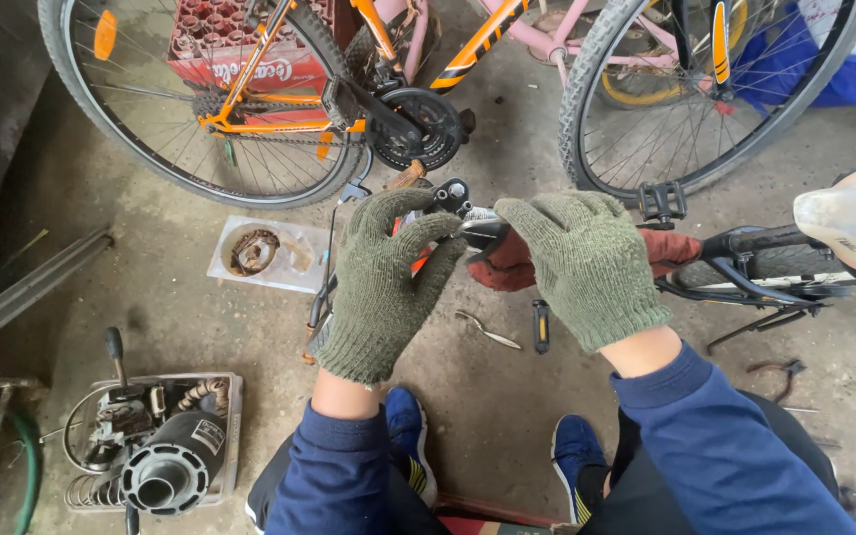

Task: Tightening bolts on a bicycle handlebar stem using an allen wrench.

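Both gloved hands meet on a small metal bike part (481, 231) — over the concrete floor (200, 317). The left hand (380, 282) pinches it; the right hand (587, 263) grips it too.

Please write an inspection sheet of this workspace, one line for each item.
Surface: grey concrete floor, dusty.
Job's things: small black and silver metal bicycle part with a red cloth under it.
Clutter: silver pliers; clear plastic tray with a rusty ring; tray of engine parts.
Grippers: left hand and right hand, both in green knitted gloves, pinch the part.
Cables: nothing seen clearly.
Surroundings: orange bicycle; pink bicycle frame; red bottle crate; white saddle.
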